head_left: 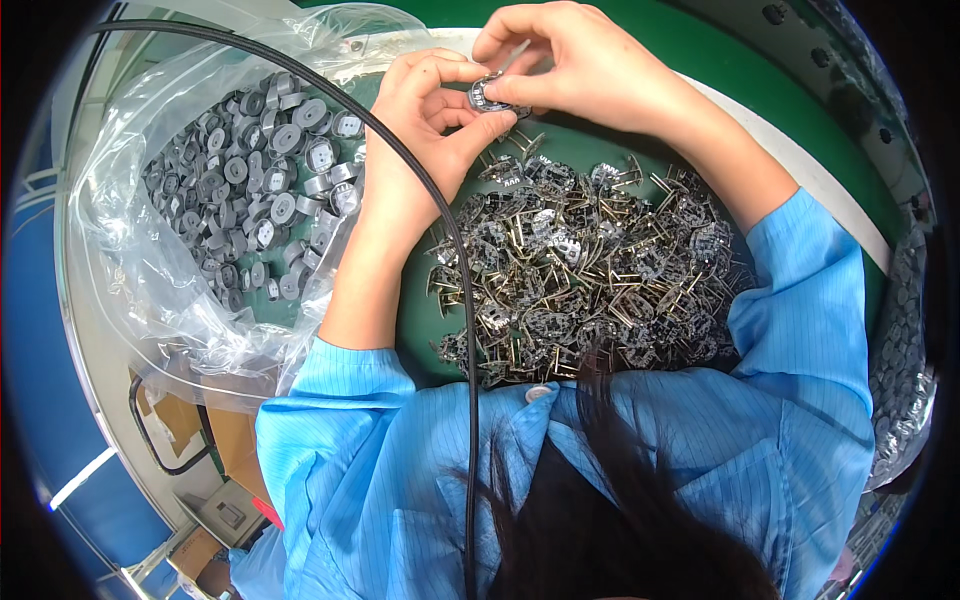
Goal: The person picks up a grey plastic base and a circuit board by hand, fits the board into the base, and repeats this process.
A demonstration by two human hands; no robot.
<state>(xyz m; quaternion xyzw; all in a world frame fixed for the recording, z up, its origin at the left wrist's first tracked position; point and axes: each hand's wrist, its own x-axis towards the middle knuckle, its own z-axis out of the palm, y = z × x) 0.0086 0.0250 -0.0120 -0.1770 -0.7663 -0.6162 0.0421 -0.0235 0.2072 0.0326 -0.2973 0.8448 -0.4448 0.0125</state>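
Fitting stage: left hand (425, 110) and right hand (570, 60) both pinch one round grey part (488, 95); seating it next likely calls for careful alignment.

A green work surface (800, 90) fills the upper frame; brown cardboard boxes (215, 440) sit on the floor at lower left.
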